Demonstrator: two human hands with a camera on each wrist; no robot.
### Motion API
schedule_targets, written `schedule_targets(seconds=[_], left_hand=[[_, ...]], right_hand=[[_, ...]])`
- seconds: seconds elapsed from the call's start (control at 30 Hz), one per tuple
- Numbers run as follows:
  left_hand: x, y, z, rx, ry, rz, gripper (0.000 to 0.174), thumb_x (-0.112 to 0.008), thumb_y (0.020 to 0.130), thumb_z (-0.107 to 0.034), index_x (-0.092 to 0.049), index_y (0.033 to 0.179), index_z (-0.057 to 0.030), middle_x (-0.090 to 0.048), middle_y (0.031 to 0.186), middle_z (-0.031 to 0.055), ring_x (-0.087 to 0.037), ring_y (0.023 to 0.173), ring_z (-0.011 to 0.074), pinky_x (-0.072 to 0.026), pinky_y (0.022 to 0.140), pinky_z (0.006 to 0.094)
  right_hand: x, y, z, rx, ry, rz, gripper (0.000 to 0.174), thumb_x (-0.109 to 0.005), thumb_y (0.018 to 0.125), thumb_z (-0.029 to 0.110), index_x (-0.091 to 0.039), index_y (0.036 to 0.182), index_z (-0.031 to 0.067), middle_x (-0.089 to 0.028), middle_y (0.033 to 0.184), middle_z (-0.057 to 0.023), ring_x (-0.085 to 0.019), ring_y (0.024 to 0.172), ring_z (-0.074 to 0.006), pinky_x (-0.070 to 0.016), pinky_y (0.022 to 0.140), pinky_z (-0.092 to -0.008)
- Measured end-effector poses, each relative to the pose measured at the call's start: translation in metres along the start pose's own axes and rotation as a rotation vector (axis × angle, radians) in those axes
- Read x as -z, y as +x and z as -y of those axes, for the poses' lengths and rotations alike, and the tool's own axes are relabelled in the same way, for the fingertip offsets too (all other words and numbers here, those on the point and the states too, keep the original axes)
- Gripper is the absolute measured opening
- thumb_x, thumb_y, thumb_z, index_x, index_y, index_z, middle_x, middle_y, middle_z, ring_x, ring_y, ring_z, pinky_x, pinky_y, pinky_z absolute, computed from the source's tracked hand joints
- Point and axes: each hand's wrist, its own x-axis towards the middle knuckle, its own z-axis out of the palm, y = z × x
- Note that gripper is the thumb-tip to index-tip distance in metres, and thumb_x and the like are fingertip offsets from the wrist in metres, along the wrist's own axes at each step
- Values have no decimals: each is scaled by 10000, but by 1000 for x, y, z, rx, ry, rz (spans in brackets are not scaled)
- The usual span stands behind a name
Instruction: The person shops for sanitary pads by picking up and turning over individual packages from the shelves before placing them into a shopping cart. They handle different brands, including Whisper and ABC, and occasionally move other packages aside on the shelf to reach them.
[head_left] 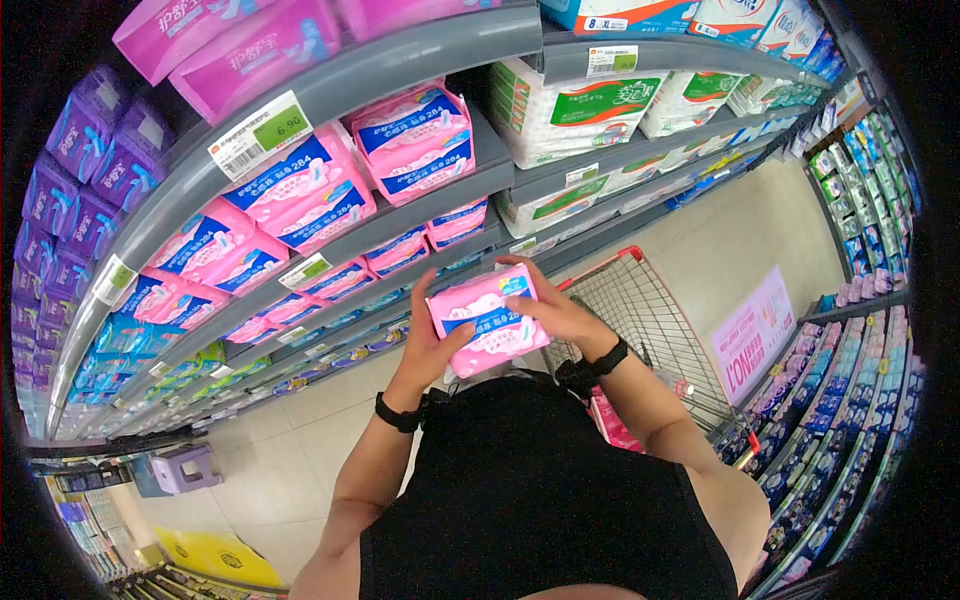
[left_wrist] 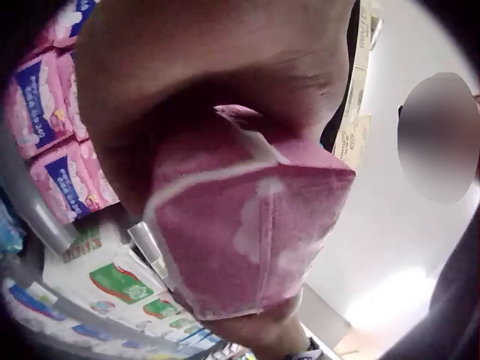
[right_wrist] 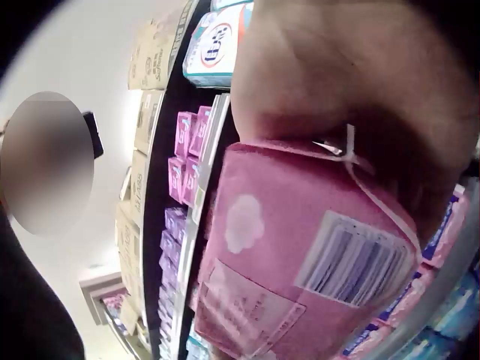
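A pink pack [head_left: 488,320] of pads is held at chest height in front of the person. It sits just above the near end of the wire cart [head_left: 650,310] and well clear of the shelves [head_left: 420,190]. The left hand [head_left: 425,345] clamps its left end, thumb across the printed front. The right hand [head_left: 555,310] wraps its right end, fingers curled over the top edge. The soft wrapper will likely buckle under a squeeze, so a light, even grip at both ends with the pack kept level seems best for reading it. Its long axis runs from hand to hand, rising a little toward the right. The printed front faces up toward the head, and the barcode [right_wrist: 352,259] side faces down.
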Motion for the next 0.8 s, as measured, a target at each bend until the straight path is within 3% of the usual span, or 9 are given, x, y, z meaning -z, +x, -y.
schedule_targets(seconds=[0.07,0.23,0.37,0.4,0.43,0.5,0.6,0.7,0.8], left_hand=[[3,-1,-1,121,-185,70,932,-805,855,-216,-192,1546,-89,-486,1368,176,-554,1222,243,-460,1039,384],[-5,-5,-8,103,-372,25,945,-810,848,-330,-221,1542,-76,-469,1409,153,-518,1276,241,-434,1071,379],[-8,-6,-8,-40,-368,-37,953,-782,858,-430,-223,1542,-70,-459,1437,128,-487,1322,239,-384,1121,388],[-10,-5,-8,-91,-377,-40,944,-741,881,-474,-207,1552,-79,-457,1450,124,-468,1351,247,-337,1159,397],[-14,-6,-8,-87,-418,-109,852,-715,911,-438,-243,1527,-87,-545,1353,138,-552,1262,258,-443,1062,386],[-6,-8,-19,94,-484,18,691,-680,945,-370,-313,1458,-88,-627,1179,136,-637,1059,227,-521,871,345],[-8,-10,-10,61,-354,35,502,-639,976,-271,-382,1365,-84,-642,1045,127,-619,856,165,-491,704,290],[-11,-13,-16,21,-193,59,417,-643,972,-290,-451,1287,-96,-644,1020,98,-573,782,150,-454,679,298],[-7,-17,-18,14,-172,73,313,-619,975,-168,-484,1248,-94,-637,1010,64,-562,804,118,-448,685,261]], right_hand=[[4,-1,11,-14,53,72,746,-653,961,223,-222,1543,44,-487,1403,-130,-477,1288,-195,-406,1084,-355],[-1,2,31,-41,164,129,749,-663,936,208,-246,1533,35,-476,1419,-130,-452,1314,-202,-384,1107,-362],[-4,11,53,-53,286,52,762,-688,879,170,-291,1514,29,-502,1414,-123,-505,1276,-185,-444,1065,-354],[1,18,53,12,249,10,784,-752,844,243,-343,1470,8,-579,1334,-137,-624,1173,-216,-533,988,-360],[-1,23,66,75,282,-4,729,-723,868,266,-382,1447,-15,-606,1319,-161,-656,1136,-230,-548,979,-372],[-6,24,108,53,324,-11,651,-685,896,313,-457,1404,-25,-641,1288,-184,-687,1088,-246,-552,983,-387],[-5,43,149,30,420,4,526,-647,925,339,-567,1311,-11,-698,1199,-169,-709,1042,-231,-558,956,-374],[-4,71,170,117,306,-31,484,-636,946,360,-595,1285,18,-707,1198,-124,-710,1030,-195,-557,937,-354],[5,87,182,81,288,-37,445,-648,950,352,-603,1267,42,-706,1197,-91,-703,1034,-173,-559,929,-341]])
